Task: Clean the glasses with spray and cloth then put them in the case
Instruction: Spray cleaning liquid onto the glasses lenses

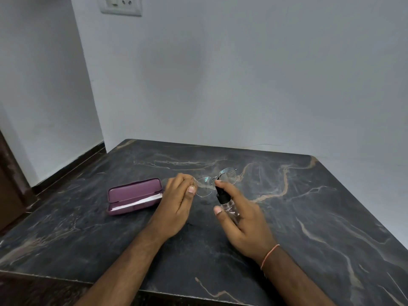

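Grey walls (242,85) back a dark marble bench (309,217). An open purple case (134,195) lies left of the left hand (178,202), whose fingers pinch the glasses (215,181). Right hand (242,219) fingers grip the spray bottle (227,203) near them.

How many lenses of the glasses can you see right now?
2. One lens sits beside the left hand pinching the frame; the other lens is farther right, behind the spray bottle in the right hand.

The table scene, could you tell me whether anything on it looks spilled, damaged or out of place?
Nothing stands out. The left hand holds the glasses by one end, the right hand grips the spray bottle aimed at a lens, and the case lies open with a white cloth inside. No spill shows on the table.
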`<state>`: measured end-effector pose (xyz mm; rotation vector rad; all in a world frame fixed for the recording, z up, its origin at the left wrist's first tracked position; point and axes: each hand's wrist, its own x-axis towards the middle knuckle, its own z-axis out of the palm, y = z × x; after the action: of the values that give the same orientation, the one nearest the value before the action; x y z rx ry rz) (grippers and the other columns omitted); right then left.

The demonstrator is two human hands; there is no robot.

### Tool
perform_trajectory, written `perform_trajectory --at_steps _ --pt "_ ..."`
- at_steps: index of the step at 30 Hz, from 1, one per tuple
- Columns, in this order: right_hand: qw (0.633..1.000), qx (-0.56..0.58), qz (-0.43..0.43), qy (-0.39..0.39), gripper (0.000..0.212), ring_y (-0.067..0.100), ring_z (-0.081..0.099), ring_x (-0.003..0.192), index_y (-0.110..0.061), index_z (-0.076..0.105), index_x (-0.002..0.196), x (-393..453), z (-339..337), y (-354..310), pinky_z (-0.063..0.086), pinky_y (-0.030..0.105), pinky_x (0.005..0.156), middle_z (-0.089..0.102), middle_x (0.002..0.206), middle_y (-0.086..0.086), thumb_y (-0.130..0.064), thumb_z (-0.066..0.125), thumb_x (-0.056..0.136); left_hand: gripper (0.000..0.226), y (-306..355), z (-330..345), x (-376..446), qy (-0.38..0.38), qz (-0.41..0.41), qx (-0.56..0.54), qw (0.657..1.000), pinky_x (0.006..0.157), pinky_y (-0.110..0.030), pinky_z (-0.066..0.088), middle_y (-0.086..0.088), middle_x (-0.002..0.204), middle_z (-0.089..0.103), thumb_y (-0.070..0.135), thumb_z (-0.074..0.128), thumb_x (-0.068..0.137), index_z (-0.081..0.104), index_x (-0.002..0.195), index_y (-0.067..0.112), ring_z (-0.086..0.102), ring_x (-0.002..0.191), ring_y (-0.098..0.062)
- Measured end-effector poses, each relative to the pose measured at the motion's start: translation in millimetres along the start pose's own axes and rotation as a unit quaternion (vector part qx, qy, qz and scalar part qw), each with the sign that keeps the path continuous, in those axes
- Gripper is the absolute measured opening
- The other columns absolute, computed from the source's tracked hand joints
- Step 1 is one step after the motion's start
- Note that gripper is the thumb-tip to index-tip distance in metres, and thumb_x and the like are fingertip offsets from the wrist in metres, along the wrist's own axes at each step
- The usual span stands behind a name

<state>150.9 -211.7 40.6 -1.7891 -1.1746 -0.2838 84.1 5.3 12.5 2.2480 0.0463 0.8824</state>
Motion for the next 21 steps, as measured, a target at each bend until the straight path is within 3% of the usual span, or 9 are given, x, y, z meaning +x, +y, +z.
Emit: perform_trajectory --at_steps 2,4,9,11,13,16,18,20,21 --pt "1.0 -0.002 0.01 0.007 0.054 0.019 0.056 0.056 -0.044 0.047 0.152 0.0 0.4 1.5 0.054 0.039 0.068 0.069 0.08 0.003 -0.029 0.066 0.103 0.039 -0.4 0.1 -0.4 -0.001 0.0 0.002 1.0 0.101 -0.037 0.046 0.02 0.114 0.051 0.048 0.028 0.117 0.061 0.111 0.029 0.05 0.118 -0.018" --pt "1.0 0.003 0.011 0.014 0.052 0.02 0.052 0.052 -0.043 0.048 0.15 -0.2 -0.2 1.5 0.052 0.041 0.064 0.066 0.076 0.004 -0.028 0.066 0.103 0.039 -0.5 0.2 -0.8 -0.001 0.001 0.004 1.0 0.101 -0.038 0.046 0.021 0.114 0.051 0.048 0.028 0.117 0.062 0.111 0.029 0.05 0.118 -0.017" --pt "1.0 0.001 0.008 0.018 0.052 0.016 0.052 0.052 -0.042 0.05 0.149 -2.1 -0.7 -1.3 0.048 0.028 0.06 0.058 0.07 -0.012 -0.026 0.067 0.103 0.04 0.3 0.3 -0.8 -0.007 -0.001 0.006 1.0 0.102 -0.037 0.046 0.022 0.116 0.051 0.049 0.028 0.117 0.063 0.114 0.029 0.049 0.119 -0.014" --pt "1.0 -0.003 0.016 0.011 0.056 0.009 0.067 0.072 -0.043 0.046 0.154 -2.0 -0.1 -2.1 0.054 0.022 0.077 0.072 0.098 -0.02 -0.03 0.065 0.104 0.04 0.8 0.3 -0.9 -0.006 0.001 0.007 1.0 0.102 -0.037 0.046 0.023 0.115 0.051 0.049 0.028 0.117 0.062 0.113 0.03 0.049 0.119 -0.014" --pt "1.0 -0.013 0.012 0.008 0.06 0.003 0.072 0.098 -0.044 0.041 0.159 -1.4 0.6 -3.4 0.054 0.02 0.094 0.065 0.129 -0.031 -0.033 0.063 0.104 0.038 1.5 0.0 -0.9 -0.006 0.001 0.008 1.0 0.102 -0.036 0.046 0.023 0.115 0.051 0.049 0.028 0.117 0.062 0.113 0.031 0.049 0.119 -0.014" --pt "1.0 -0.018 -0.001 0.01 0.06 -0.007 0.067 0.113 -0.04 0.044 0.159 -0.7 1.9 -4.1 0.05 0.017 0.101 0.062 0.142 -0.028 -0.029 0.065 0.104 0.037 1.7 -0.4 -1.0 -0.005 0.002 0.01 1.0 0.101 -0.037 0.046 0.023 0.115 0.051 0.048 0.028 0.117 0.061 0.112 0.032 0.05 0.118 -0.014" --pt "1.0 -0.013 0.0 0.012 0.056 -0.003 0.071 0.101 -0.037 0.048 0.156 0.0 1.1 -5.4 0.051 0.016 0.094 0.067 0.133 -0.028 -0.026 0.067 0.103 0.038 0.8 -0.3 -0.7 -0.005 0.002 0.013 1.0 0.1 -0.037 0.046 0.022 0.115 0.051 0.049 0.027 0.117 0.062 0.112 0.032 0.05 0.117 -0.015" --pt "1.0 -0.013 0.009 0.012 0.053 0.003 0.064 0.067 -0.033 0.051 0.152 0.1 0.7 -6.9 0.045 0.009 0.076 0.067 0.104 -0.039 -0.023 0.067 0.103 0.043 -0.1 0.2 -0.4 -0.009 0.0 0.013 1.0 0.102 -0.037 0.046 0.021 0.117 0.052 0.05 0.027 0.116 0.064 0.116 0.029 0.05 0.119 -0.014" --pt "1.0 -0.015 0.01 0.015 0.051 0.003 0.058 0.059 -0.029 0.053 0.15 0.2 0.7 -7.0 0.041 0.007 0.07 0.064 0.094 -0.041 -0.021 0.068 0.102 0.044 -0.2 0.4 -0.2 -0.01 -0.001 0.013 1.0 0.102 -0.036 0.046 0.02 0.118 0.053 0.051 0.027 0.116 0.065 0.117 0.028 0.05 0.12 -0.014"
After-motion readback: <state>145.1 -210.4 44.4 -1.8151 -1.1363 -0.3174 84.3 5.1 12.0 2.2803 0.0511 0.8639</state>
